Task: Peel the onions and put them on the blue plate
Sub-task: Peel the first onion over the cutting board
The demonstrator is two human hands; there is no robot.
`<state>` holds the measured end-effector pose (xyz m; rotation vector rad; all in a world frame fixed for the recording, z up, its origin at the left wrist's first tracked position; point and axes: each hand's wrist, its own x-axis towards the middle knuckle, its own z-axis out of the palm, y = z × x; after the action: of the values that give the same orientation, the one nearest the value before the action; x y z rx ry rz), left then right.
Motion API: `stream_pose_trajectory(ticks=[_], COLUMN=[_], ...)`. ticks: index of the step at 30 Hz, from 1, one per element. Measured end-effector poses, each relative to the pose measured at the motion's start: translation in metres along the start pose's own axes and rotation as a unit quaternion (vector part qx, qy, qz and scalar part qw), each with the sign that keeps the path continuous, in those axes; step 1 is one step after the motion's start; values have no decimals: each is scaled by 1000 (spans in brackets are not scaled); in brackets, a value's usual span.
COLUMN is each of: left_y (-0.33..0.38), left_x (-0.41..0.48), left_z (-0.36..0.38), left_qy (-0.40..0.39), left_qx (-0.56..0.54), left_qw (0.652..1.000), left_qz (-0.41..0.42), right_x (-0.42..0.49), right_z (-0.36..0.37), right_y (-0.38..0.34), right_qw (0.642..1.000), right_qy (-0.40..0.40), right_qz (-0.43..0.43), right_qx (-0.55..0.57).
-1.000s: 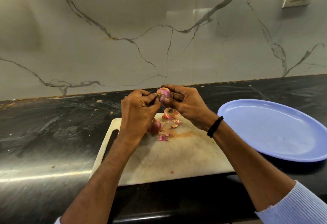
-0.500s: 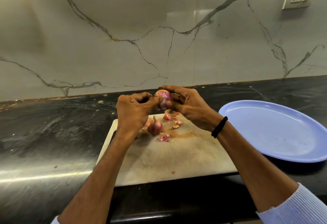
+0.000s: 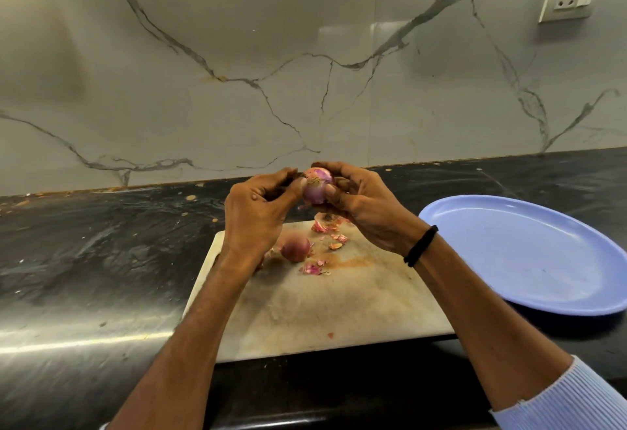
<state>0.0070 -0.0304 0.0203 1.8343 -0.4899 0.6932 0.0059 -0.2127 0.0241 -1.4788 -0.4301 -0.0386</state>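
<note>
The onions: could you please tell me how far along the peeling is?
Done: pink skin scraps lie on the white cutting board. In hand: the left hand and right hand hold a small red onion above it, the left pinching its root end. Left: finish it, peel the second red onion lying on the board, and put both on the round blue plate, which holds none.

The dark, glossy surface (image 3: pixel 101 253) carries a pale, stained cutting board (image 3: pixel 339 307) in the middle and a blue plate (image 3: pixel 529 253) just to its right. Small crumbs (image 3: pixel 190 197) dot its far left edge.
</note>
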Motion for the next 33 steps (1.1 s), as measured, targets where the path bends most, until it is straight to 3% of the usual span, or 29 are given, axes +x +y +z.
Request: stream_pose_trajectory(ticks=[6,20,24,28,33], left_y=[-2,-4,-2,3,6], left_x=[-1,-7,-6,-4,-6], left_z=[1,6,4,5,6], left_qy=[-20,58,91,65,26], left_qx=[38,137,72,-32,-10], left_qw=[998,981,991,997,999], left_qz=[40,121,70,-8,26], right_x=[1,2,0,0,1], right_z=[1,8,8,4,1], right_y=[2,4,1,0,-1], right_qw=[999,999,999,999,998], right_qy=[28,39,27,38,51], right_qz=[-4,20,16,14,7], right_qx=[-33,-28,8,29,45])
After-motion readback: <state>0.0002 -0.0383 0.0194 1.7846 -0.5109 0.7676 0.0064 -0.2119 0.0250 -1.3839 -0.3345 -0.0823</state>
